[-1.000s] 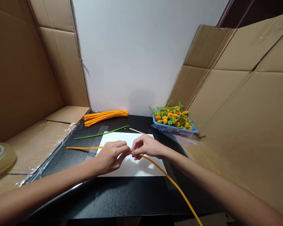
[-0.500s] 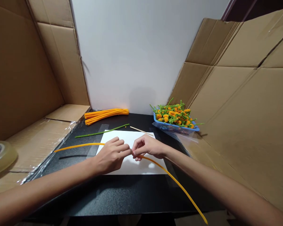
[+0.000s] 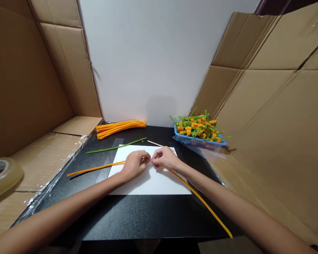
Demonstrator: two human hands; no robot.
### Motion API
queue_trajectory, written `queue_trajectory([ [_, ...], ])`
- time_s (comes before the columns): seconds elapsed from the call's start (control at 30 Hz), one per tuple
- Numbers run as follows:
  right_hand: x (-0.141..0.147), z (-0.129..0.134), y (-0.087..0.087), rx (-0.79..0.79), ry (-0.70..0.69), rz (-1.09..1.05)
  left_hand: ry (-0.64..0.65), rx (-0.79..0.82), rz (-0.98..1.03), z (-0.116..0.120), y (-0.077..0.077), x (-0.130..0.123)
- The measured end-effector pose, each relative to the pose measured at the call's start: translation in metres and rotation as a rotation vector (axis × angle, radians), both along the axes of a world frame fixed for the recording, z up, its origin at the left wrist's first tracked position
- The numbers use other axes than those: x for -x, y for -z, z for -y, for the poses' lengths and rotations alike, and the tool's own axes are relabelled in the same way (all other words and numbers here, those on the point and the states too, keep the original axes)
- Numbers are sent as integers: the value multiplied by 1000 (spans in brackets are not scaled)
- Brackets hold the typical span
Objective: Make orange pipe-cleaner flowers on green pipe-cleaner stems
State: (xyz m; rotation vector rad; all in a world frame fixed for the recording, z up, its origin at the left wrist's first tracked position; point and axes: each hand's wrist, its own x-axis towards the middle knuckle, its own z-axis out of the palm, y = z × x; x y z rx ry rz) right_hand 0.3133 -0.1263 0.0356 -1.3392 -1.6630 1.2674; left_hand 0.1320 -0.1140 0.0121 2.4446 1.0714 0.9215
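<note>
A long orange pipe cleaner [image 3: 201, 199] runs through both my hands, its middle hidden by my fingers. My left hand [image 3: 136, 163] is closed on it, with one length stretching out to the left over the black table. Fingertips nearly touching the left ones, my right hand [image 3: 165, 158] pinches the same pipe cleaner, and the other length curves down toward the table's front right. Both hands are over a white sheet of paper [image 3: 151, 185]. Just behind them lie a green pipe cleaner [image 3: 116, 148] and a thin wooden stick [image 3: 155, 143], partly covered by the right hand.
A bundle of orange pipe cleaners [image 3: 122, 127] lies at the back left. At the back right stands a blue basket [image 3: 198, 141] full of orange and green pipe-cleaner flowers. A tape roll [image 3: 16, 178] is at far left. Cardboard walls [image 3: 270, 116] flank the black table [image 3: 129, 218].
Both hands have shifted slightly away from me, over the back part of the paper. The left length of the pipe cleaner has dropped closer to the table.
</note>
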Motion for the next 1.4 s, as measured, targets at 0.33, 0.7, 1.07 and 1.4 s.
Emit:
queue_trajectory([
  [0.33,-21,-21,4,-230,-116,318,-3,17,-119,-18,9,-3],
  [0.7,-22,2,17,-515,-40,493,186,-10,-102,-37,12,21],
  [1.07,-23,6,24,-837,-52,855,253,-423,-26,-24,8,16],
  [1.4,-23,9,31,-954,-140,897,269,-457,-81,-23,8,18],
])
